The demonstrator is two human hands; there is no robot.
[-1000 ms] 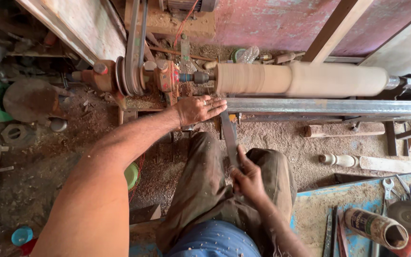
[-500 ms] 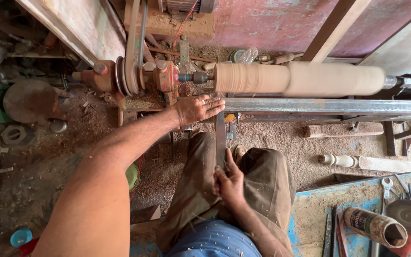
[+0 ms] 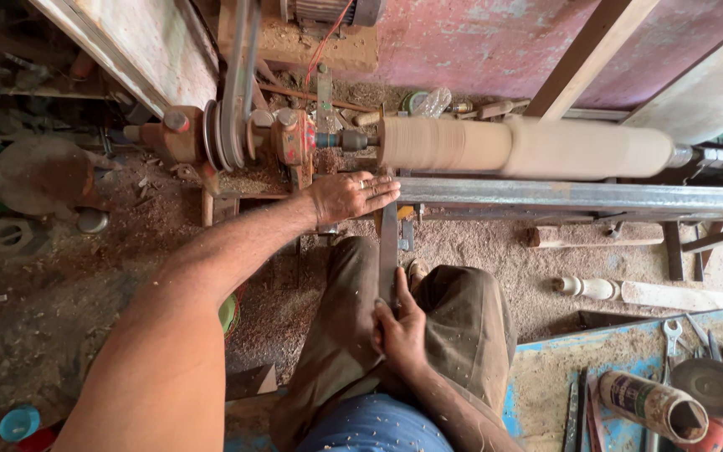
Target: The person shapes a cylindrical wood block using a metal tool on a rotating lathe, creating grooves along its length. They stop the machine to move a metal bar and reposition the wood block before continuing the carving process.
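Observation:
A long pale wooden cylinder is mounted across a lathe, with a pulley and belt at its left end. Below it runs a grey metal tool rest bar. My left hand lies on the left end of that bar, pressing down the blade of a long flat chisel. The chisel runs from the bar back over my lap. My right hand grips its near end above my brown trousers.
Sawdust covers the ground. A blue board at the right holds a wrench, a cylindrical tin and a round disc. A turned white spindle lies near it. A rusty wheel and scrap sit at the left.
My right hand slid left and back toward my body along the chisel handle, so the tool now lies straighter. My left hand stayed on the bar.

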